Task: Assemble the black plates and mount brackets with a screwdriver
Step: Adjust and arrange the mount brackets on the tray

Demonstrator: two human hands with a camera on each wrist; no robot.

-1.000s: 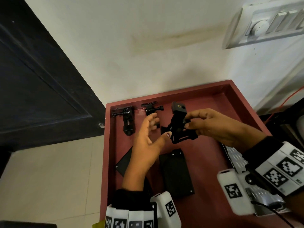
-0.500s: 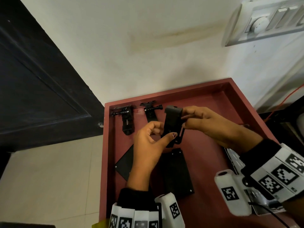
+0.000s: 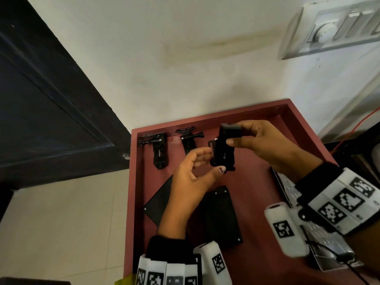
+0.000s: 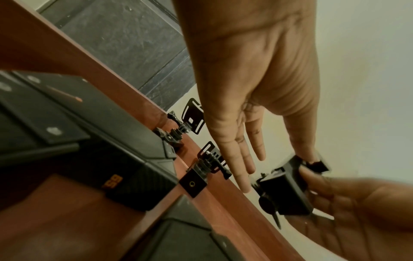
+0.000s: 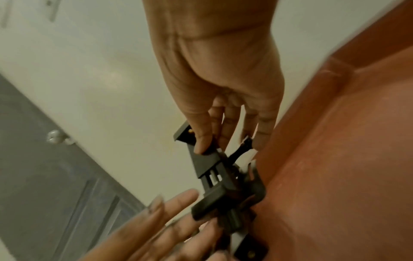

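Observation:
My right hand (image 3: 234,134) grips a black mount bracket (image 3: 223,149) by its upper end and holds it upright above the red tray (image 3: 257,112). My left hand (image 3: 213,160) is beside it with its fingers nearly straight. Its thumb touches the bracket's lower end. In the left wrist view the left hand (image 4: 268,159) reaches toward the bracket (image 4: 283,192), and in the right wrist view the right hand (image 5: 223,141) pinches the bracket (image 5: 219,176). Two black plates (image 3: 221,214) (image 3: 159,200) lie flat on the tray. No screwdriver shows.
Two more black brackets (image 3: 157,149) (image 3: 188,138) lie along the tray's far wall. A silver perforated object (image 3: 287,188) sits at the tray's right edge under my right wrist. A dark door (image 3: 41,99) is on the left, and a switchboard (image 3: 339,27) hangs on the wall.
My right hand has turned the bracket upright and raised it slightly toward the far wall. My left hand has closed in, and its thumb now touches the bracket's lower end.

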